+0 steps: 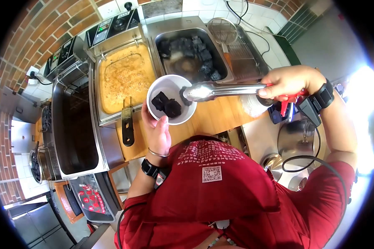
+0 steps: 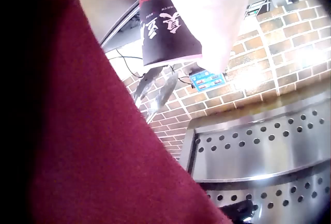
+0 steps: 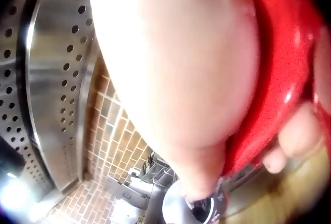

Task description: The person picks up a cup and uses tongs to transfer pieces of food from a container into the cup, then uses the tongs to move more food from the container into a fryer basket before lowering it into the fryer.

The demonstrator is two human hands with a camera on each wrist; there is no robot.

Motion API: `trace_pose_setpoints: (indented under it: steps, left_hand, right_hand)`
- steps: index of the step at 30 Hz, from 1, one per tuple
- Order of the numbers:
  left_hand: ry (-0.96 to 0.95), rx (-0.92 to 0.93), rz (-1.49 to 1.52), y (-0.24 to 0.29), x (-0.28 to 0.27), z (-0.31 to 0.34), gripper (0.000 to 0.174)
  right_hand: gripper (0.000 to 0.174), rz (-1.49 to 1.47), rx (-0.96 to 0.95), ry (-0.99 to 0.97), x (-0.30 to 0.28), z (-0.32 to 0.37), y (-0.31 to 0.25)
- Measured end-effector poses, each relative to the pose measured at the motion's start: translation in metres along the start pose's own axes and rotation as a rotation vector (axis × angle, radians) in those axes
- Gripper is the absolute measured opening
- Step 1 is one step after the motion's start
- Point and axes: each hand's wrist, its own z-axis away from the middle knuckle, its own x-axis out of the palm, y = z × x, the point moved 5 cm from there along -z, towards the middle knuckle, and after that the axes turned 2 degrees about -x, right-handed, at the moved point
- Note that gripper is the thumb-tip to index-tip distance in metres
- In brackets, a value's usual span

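My left hand [image 1: 158, 135] holds a paper cup [image 1: 171, 81], thumb near its rim and fingers round its side. Inside lie several black tofu pieces [image 1: 172, 108]. In the left wrist view the cup's dark printed side [image 2: 166, 33] shows. My right hand [image 1: 289, 81] grips metal tongs [image 1: 224, 90] by their red handles [image 3: 282, 79]. The tips of the tongs reach over the cup's right rim, with a dark piece [image 1: 184, 95] at them, inside the mouth of the cup. Behind the cup, more black tofu [image 1: 205, 54] lies in a steel fryer basin [image 1: 230, 74].
Left of that basin, a fryer of foaming yellow oil [image 1: 126, 79] holds a black-handled basket or strainer [image 1: 128, 132]. Farther left stands a dark steel vat [image 1: 77, 124]. A wire skimmer [image 1: 222, 31] lies at the back right. The wooden counter edge [image 1: 214, 114] runs under the tongs.
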Motion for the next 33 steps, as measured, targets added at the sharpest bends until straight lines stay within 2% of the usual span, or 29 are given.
trace_pose_setpoints:
  steps: [1,3,5,6,7,9,10,13,17,22,24,26,33]
  left_hand:
    - [0.001,0.005,0.003,0.002,0.001,0.000,0.078]
    - [0.024,-0.110,0.162,0.000,0.002,0.001,0.073]
    - [0.000,-0.131,0.214,-0.002,0.000,0.002,0.066]
    - [0.020,-0.180,0.220,-0.003,0.000,0.004,0.064]
    - [0.041,-0.229,0.226,-0.005,0.000,0.006,0.061]
    - [0.017,-0.250,0.249,-0.009,-0.002,0.008,0.058]
    - [0.011,-0.290,0.204,-0.012,-0.001,0.010,0.058]
    - [-0.011,-0.313,0.163,-0.014,-0.001,0.016,0.060]
    - [0.004,-0.376,0.186,-0.025,-0.018,0.026,0.056]
    - [0.070,-0.364,0.224,-0.013,-0.011,0.029,0.066]
    - [0.101,-0.385,0.221,-0.015,-0.016,0.032,0.067]
    - [0.194,-0.483,0.206,-0.022,-0.024,0.037,0.067]
    - [0.137,-0.486,0.173,-0.026,-0.024,0.033,0.074]
  right_hand:
    - [0.059,-0.025,-0.017,-0.005,-0.003,0.003,0.001]
    - [0.058,0.007,-0.019,-0.005,-0.008,0.011,0.000]
    - [0.060,0.054,-0.174,0.105,-0.018,0.017,-0.003]
    - [0.062,0.148,-0.159,0.223,-0.026,0.019,-0.003]
    - [0.062,0.155,-0.159,0.220,-0.030,0.015,-0.005]
    - [0.063,0.446,0.066,0.467,-0.053,0.002,-0.002]
    - [0.060,0.658,0.030,0.598,-0.060,-0.009,-0.008]
    - [0.053,0.969,0.170,0.701,-0.085,-0.062,-0.003]
    - [0.054,1.042,0.163,0.727,-0.125,-0.125,-0.002]
    - [0.054,1.038,0.201,0.673,-0.153,-0.171,-0.008]
    - [0.054,1.049,0.206,0.622,-0.157,-0.182,-0.008]
    - [0.056,1.086,0.236,0.597,-0.160,-0.190,-0.009]
    - [0.051,1.142,0.265,0.489,-0.167,-0.214,-0.022]
